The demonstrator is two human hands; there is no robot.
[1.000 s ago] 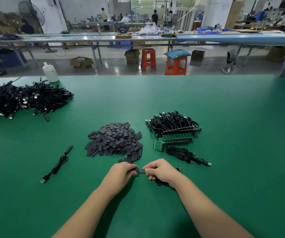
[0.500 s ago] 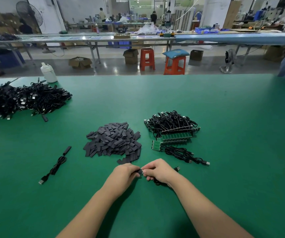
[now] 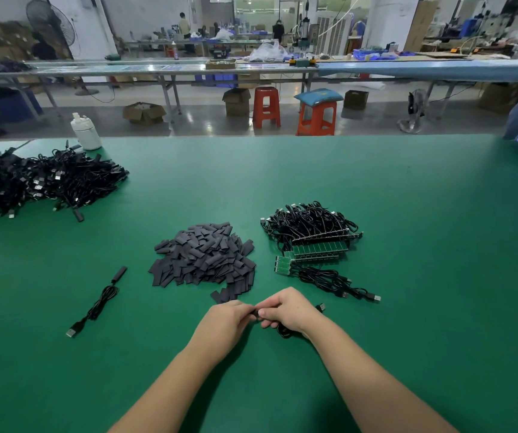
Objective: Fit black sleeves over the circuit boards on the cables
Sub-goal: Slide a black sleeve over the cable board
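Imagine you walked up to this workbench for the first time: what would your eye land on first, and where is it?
Most likely the two hands meeting at the near centre, the left hand and right hand pinching a small black piece between them. Just beyond lies a heap of black sleeves, with a bundle of cables with green circuit boards to its right. A big tangle of black cables fills the far left of the green table.

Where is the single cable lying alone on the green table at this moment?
In the head view, the single cable lies on the left side, left of the pile of black sleeves.
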